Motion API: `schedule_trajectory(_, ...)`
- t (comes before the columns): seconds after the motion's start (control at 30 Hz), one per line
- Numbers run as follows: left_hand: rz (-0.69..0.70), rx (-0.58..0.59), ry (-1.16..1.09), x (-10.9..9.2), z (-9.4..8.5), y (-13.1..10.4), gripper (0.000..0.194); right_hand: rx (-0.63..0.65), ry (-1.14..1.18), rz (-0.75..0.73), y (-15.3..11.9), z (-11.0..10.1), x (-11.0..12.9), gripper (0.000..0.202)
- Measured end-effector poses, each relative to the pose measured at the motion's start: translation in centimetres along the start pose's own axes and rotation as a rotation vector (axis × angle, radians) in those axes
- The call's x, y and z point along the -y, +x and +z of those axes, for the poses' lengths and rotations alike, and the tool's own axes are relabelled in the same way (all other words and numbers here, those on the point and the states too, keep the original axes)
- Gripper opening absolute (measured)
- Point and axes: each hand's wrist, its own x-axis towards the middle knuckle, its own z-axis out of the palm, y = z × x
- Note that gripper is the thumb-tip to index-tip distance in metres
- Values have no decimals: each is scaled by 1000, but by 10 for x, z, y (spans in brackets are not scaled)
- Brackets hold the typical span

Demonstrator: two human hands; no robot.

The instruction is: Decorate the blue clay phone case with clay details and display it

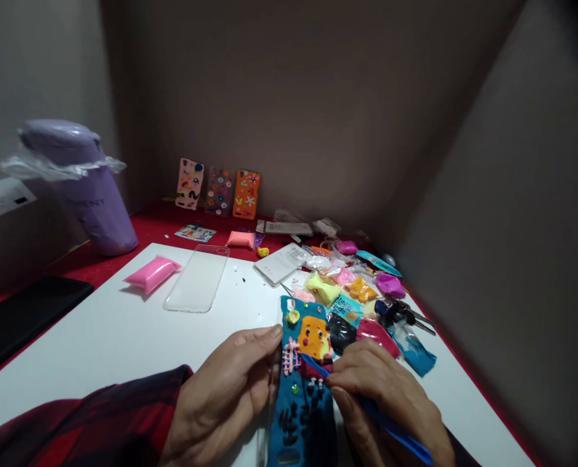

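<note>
A teal decorated phone case (289, 392) lies near the front edge of the view, with an orange face figure (314, 337), small flowers and black marks on it. My left hand (230, 386) grips its left edge between thumb and fingers. Pinched in my right hand (381, 395) is a blue tool (398, 431), whose tip touches a dark red patch just below the orange figure. The right hand's fingers hide part of the case's right side.
A clear phone case (198, 282) and a pink clay packet (153, 274) lie left on the white board (123, 331). Several clay packets (324, 287) and scissors (410, 314) crowd the right. Three decorated cases (220, 191) stand behind; a purple bottle (91, 194) stands far left.
</note>
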Motion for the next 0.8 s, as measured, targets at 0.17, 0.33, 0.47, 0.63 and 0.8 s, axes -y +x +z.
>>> schedule_trajectory(0.17, 1, 12, 8, 0, -1, -2, 24, -10, -14, 37, 3, -3, 1, 13)
schedule_trajectory(0.33, 24, 34, 11, 3, -5, -2, 23, -13, -25, 38, 5, -7, 2, 12)
schedule_trajectory(0.47, 43, 50, 26, 6, -7, -1, 26, 24, -40, 13, 5, -7, 2, 13)
schedule_trajectory(0.63, 54, 29, 59, 6, -6, -2, 27, 21, -43, 29, 3, -6, 3, 13)
schedule_trajectory(0.8, 44, 47, 48, 6, -6, -2, 27, 39, -38, 40, 6, -7, 5, 15)
